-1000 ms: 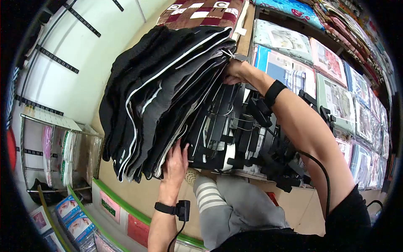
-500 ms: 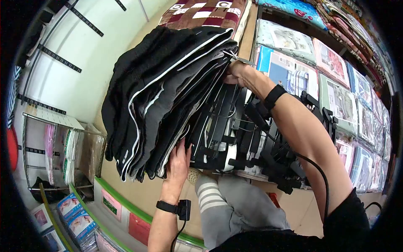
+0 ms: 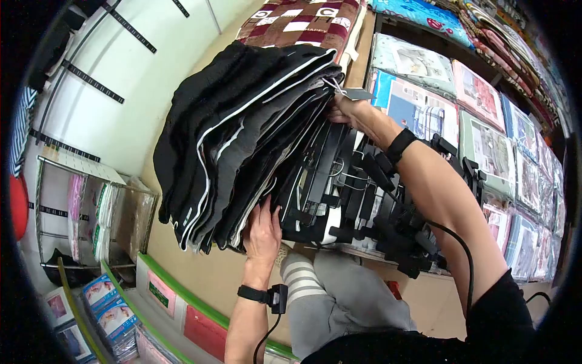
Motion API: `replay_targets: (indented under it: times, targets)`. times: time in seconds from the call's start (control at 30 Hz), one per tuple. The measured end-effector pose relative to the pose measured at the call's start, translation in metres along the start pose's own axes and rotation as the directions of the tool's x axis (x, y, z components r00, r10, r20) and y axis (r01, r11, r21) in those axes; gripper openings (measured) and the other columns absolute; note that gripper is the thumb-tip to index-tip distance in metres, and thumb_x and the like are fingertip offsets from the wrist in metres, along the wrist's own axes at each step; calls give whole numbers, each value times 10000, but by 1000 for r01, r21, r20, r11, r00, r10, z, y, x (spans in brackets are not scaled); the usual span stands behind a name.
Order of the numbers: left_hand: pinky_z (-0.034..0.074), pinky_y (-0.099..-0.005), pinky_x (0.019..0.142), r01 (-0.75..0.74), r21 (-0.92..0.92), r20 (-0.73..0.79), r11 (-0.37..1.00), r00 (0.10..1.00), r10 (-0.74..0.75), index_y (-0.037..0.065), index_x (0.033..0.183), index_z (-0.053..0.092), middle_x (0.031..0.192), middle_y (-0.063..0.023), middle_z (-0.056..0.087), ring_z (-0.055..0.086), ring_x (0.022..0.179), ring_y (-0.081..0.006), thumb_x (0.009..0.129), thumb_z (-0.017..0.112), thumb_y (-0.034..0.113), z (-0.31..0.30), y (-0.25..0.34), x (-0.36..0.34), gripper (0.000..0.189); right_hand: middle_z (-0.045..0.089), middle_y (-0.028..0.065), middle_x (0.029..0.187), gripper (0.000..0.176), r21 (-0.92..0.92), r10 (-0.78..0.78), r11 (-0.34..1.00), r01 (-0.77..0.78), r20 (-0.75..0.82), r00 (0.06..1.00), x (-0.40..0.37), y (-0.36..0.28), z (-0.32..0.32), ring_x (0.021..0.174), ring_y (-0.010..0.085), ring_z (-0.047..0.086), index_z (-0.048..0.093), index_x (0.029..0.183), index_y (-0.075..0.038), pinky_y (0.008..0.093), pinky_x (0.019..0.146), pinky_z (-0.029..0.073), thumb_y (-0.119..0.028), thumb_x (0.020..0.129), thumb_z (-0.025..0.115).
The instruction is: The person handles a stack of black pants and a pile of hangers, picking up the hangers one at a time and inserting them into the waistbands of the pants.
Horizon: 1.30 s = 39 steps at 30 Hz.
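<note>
A thick stack of black and dark grey garments (image 3: 224,139) with white piping fans out in front of me. Against its lower edge rests my left hand (image 3: 262,230), its fingers partly spread and their tips among the layers. My right hand (image 3: 345,112) is closed at the stack's upper right end, beside a dark tag (image 3: 356,94) on a white string; its fingertips are partly hidden, but it grips the garments' edge. Right of the stack lie several black hangers (image 3: 364,194) with metal hooks, below my right forearm.
A checked maroon blanket (image 3: 297,23) lies behind the stack. Packaged bedding (image 3: 418,115) covers the right side. At the left stand a wire rack (image 3: 91,170) with packets and a green-edged shelf (image 3: 182,285). My grey-clad legs (image 3: 339,297) are below.
The stack and both hands appear slightly shifted in view, with the left hand a little further right. The stack's lower edge sits slightly higher, and the tag beside my right hand shows more fully.
</note>
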<state>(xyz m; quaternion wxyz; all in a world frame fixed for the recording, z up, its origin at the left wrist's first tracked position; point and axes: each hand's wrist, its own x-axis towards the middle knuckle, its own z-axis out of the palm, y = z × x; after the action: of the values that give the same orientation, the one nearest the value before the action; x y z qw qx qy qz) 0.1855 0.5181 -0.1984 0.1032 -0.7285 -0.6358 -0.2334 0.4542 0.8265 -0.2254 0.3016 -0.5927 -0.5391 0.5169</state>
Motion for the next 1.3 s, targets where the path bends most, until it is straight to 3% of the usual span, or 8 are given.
replay_targets:
  times: [0.17,0.2,0.43,0.63,0.7,0.9,1.0,1.3]
  targets:
    - [576,-456,1020,11,-55,-9,998,1000,-12,71,1375,693,1399,-255,659,669,1242,-433,1009,753,205,-2,-1,-4,394,685,70,837,126,207,68,977,-50,-84,994,-65,-42,-14,649,191,718,633,1034,2,307,620,679,-109,1016,690]
    - [534,-472,1065,-23,-86,-4,996,1000,23,55,1375,681,1449,-264,627,633,1289,-434,988,768,168,-6,4,-4,413,727,118,908,210,417,55,908,-26,-59,997,-66,-30,-16,757,225,785,647,1071,24,304,650,696,-144,991,744]
    - [529,-480,1099,-56,-299,-8,953,998,57,-19,1348,659,1538,-209,601,626,1326,-404,921,822,99,-35,48,-24,472,712,255,1219,555,308,167,939,-153,-17,986,-127,-51,-60,1056,342,781,554,1404,82,357,826,696,-250,1004,751]
    - [629,-400,977,-25,-510,32,860,998,48,5,1335,678,1384,-175,711,746,1174,-337,873,876,76,-77,107,-45,507,701,132,1248,617,499,66,864,-70,26,998,-237,-41,-106,845,103,707,554,1409,56,212,673,619,-401,1039,742]
    - [632,-401,955,-85,-547,13,833,994,110,4,1312,694,1365,-175,719,749,1163,-337,831,905,67,-87,132,-51,529,692,73,1283,628,601,41,799,3,-60,997,-287,-40,-107,1094,189,716,551,1441,-7,357,964,581,-443,1032,746]
    - [626,-398,919,-276,-640,-64,718,949,308,-11,1251,725,1309,-179,744,760,1101,-329,775,941,64,-102,198,-65,528,568,178,1548,594,940,-5,338,51,-53,999,-415,4,-142,1334,398,624,525,1510,-85,524,1157,494,-522,1110,569]
    - [628,-388,902,-329,-686,-71,649,918,390,-2,1235,735,1291,-170,749,761,1083,-317,760,953,79,-102,223,-74,529,512,224,1603,958,997,4,27,66,-66,998,-467,13,-157,1394,439,559,412,1640,-49,578,1200,416,-802,1053,350]
    - [622,-389,923,-394,-789,-65,472,817,573,51,1255,707,1298,-104,744,749,1103,-281,783,943,135,-84,294,-81,534,489,113,1619,1007,960,-126,54,273,-265,956,-547,68,-134,1447,332,517,419,1596,-21,513,1176,452,-825,992,466]
